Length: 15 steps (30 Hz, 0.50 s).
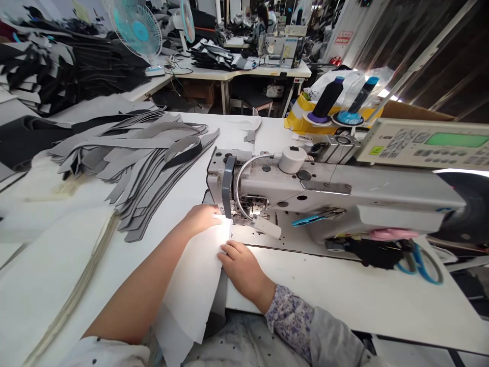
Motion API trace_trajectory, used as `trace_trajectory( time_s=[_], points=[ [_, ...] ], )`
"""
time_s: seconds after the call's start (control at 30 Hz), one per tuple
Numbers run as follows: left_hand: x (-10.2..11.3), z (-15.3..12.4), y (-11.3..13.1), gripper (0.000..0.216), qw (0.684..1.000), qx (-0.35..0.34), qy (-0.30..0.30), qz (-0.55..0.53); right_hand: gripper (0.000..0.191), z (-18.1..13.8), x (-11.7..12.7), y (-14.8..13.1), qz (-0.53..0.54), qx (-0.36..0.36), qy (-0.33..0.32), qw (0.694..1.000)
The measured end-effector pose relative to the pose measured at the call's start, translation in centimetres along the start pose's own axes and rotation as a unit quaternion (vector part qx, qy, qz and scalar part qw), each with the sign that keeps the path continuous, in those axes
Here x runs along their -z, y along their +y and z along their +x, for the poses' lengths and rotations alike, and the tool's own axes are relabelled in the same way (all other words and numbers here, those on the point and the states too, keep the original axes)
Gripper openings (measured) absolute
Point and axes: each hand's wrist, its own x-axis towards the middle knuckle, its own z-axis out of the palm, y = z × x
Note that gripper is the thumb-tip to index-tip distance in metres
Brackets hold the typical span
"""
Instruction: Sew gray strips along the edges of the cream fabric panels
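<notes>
A white fabric piece (198,270) with grey material under it runs from my lap up to the needle area of an industrial sewing machine (290,183). My left hand (202,220) lies flat on its upper end, fingers stretched toward the presser foot, their tips partly lost in the lamp's glare. Lower down, my right hand (242,265) has its fingers curled at the right edge of the fabric, thumb and forefinger closed on it. A small work lamp (267,227) on a bendable metal tube lights the spot.
Grey fabric strips (148,168) lie piled on the left, beside stacked white sheets (57,265). A blue seam ripper or cutter (307,220) and blue-handled scissors (428,265) lie right. Thread cones (326,99) and a control panel (428,142) stand behind. A fan (139,33) stands farther back.
</notes>
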Motion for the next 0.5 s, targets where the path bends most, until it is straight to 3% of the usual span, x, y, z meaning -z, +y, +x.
trace_trajectory(
  time_s=[0.17, 0.5],
  points=[
    [-0.1, 0.3, 0.7, 0.015, 1.0, -0.016, -0.009, -0.002, 0.015, 0.1, 0.1, -0.2, -0.006, -0.008, -0.01, 1.0],
    [1.2, 0.7, 2.9, 0.019, 0.998, 0.007, -0.054, 0.024, 0.015, 0.2, 0.0, -0.3, -0.011, -0.014, -0.01, 1.0]
  ],
)
